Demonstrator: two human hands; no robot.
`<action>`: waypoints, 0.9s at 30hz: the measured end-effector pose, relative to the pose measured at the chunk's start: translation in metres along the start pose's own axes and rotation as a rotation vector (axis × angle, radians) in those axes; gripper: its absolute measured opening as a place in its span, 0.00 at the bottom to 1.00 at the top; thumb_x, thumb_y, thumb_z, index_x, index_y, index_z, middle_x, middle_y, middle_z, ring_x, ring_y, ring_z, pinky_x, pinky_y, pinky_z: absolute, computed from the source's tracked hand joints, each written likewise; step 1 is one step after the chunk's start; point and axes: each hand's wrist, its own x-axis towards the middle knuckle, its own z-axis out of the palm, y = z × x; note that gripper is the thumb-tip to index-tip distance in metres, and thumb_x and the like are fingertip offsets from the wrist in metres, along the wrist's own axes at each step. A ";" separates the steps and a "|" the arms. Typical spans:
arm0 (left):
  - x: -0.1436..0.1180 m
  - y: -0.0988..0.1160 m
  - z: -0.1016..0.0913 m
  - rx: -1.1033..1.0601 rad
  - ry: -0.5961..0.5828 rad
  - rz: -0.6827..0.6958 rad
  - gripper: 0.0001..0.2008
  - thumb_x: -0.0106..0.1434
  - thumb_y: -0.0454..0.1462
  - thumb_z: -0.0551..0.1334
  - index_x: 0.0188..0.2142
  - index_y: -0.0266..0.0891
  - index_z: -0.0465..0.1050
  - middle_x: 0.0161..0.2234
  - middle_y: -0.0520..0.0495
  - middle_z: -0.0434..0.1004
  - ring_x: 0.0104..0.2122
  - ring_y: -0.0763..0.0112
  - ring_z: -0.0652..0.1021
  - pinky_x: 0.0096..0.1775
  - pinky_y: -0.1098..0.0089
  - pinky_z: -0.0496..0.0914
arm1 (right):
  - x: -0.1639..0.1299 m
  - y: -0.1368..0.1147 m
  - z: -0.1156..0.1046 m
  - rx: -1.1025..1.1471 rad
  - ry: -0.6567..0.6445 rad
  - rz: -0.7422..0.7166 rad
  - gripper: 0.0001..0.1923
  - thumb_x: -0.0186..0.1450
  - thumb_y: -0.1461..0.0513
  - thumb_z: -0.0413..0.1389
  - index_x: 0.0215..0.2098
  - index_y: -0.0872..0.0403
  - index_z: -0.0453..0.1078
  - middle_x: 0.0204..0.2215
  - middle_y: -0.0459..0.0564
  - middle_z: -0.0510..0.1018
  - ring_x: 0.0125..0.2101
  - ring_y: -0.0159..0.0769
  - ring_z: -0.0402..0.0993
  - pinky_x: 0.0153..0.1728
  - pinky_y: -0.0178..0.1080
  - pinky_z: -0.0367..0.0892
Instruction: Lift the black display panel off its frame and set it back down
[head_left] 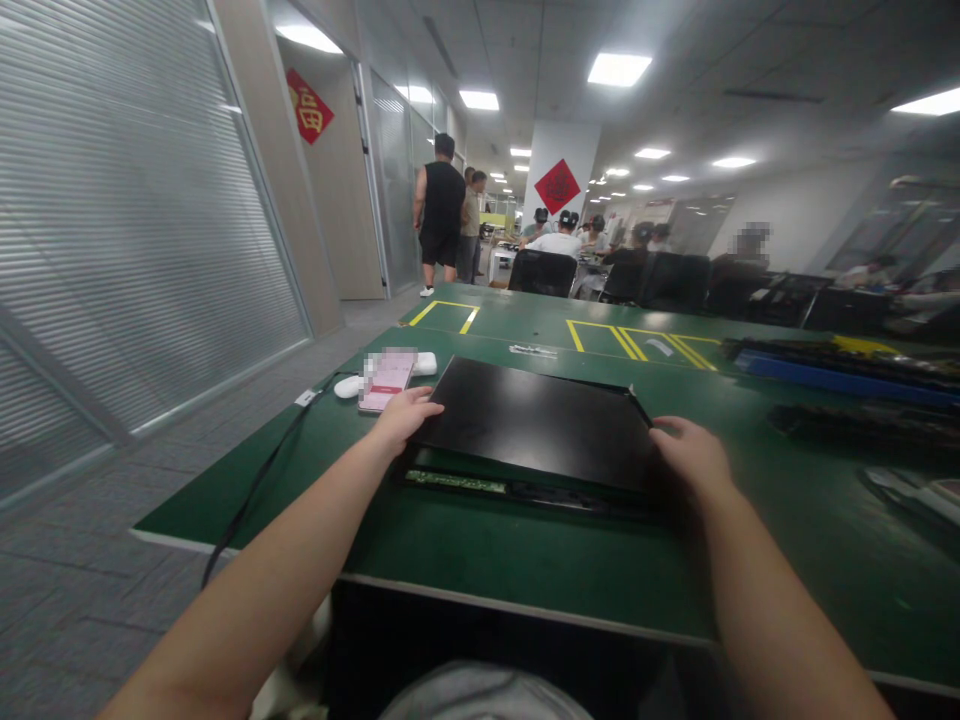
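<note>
1. Across this open office, with co-workers (559, 240) seated beyond, a green table (420, 555) spreads under and around both hands; yellow tape (592, 322) marks its surface ahead of them.
2. A black flat panel (536, 415), which looks like a display screen, lies between the two hands, tilted above the tabletop.
3. The left hand (403, 418) holds the panel's left edge, thumb at the rim; fingers underneath are hidden from me. A smartphone (388, 380) sits just beyond that hand, to its left, and a black cable (259, 490) trails off on the same side.
4. The right hand (694, 458) is closed around the panel's right edge; I can't tell how its thumb sits. Farther to its right stands a blue tray (840, 375) with dark parts (832, 355).
5. Nearer the wearer, between the hands, a green circuit board (454, 481) shows beneath the panel's near edge; whether it is joined on, I can't tell.
6. I'd judge the panel fairly light and stiff, yet easily cracked by bending, its smooth face rather slippery. The short side edges, where both hands are, seem the best hold: even support, no thumb pressure on the face, fingers clear of the board.
</note>
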 end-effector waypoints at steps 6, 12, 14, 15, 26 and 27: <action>-0.001 0.000 0.000 -0.014 -0.010 0.009 0.21 0.47 0.24 0.70 0.43 0.36 0.77 0.29 0.46 0.84 0.35 0.58 0.83 0.41 0.64 0.77 | 0.000 0.000 -0.001 -0.011 0.019 -0.038 0.23 0.59 0.51 0.55 0.48 0.48 0.79 0.36 0.52 0.83 0.40 0.48 0.78 0.37 0.42 0.70; -0.001 0.001 0.000 -0.001 -0.028 0.025 0.15 0.49 0.24 0.67 0.36 0.37 0.77 0.31 0.46 0.84 0.35 0.60 0.83 0.41 0.66 0.76 | 0.000 0.002 0.000 0.001 0.013 -0.032 0.23 0.59 0.51 0.54 0.48 0.48 0.79 0.37 0.53 0.83 0.39 0.48 0.78 0.38 0.43 0.70; -0.002 0.002 0.000 0.003 -0.042 0.031 0.14 0.49 0.24 0.67 0.35 0.37 0.77 0.31 0.46 0.84 0.34 0.60 0.83 0.41 0.65 0.76 | 0.001 0.002 0.000 0.008 0.013 -0.034 0.22 0.59 0.52 0.54 0.48 0.49 0.79 0.37 0.53 0.82 0.39 0.47 0.78 0.38 0.43 0.70; -0.003 0.002 0.001 0.001 -0.047 0.033 0.14 0.49 0.24 0.67 0.35 0.38 0.77 0.32 0.46 0.85 0.34 0.60 0.83 0.41 0.65 0.76 | 0.001 0.003 0.000 0.013 0.013 -0.032 0.22 0.59 0.52 0.54 0.47 0.49 0.79 0.37 0.53 0.82 0.39 0.47 0.78 0.38 0.42 0.70; -0.001 -0.002 -0.001 -0.017 -0.060 0.044 0.17 0.48 0.23 0.68 0.38 0.38 0.77 0.34 0.45 0.85 0.37 0.59 0.83 0.42 0.65 0.76 | 0.005 0.009 0.002 0.033 0.039 -0.030 0.21 0.58 0.53 0.54 0.45 0.50 0.80 0.35 0.54 0.82 0.37 0.47 0.78 0.37 0.43 0.69; 0.000 -0.002 -0.001 -0.020 -0.063 0.042 0.17 0.48 0.23 0.68 0.38 0.38 0.77 0.34 0.45 0.85 0.37 0.60 0.83 0.42 0.65 0.76 | 0.006 0.009 0.003 0.033 0.039 -0.035 0.21 0.58 0.53 0.54 0.45 0.49 0.80 0.35 0.54 0.82 0.38 0.47 0.78 0.37 0.43 0.69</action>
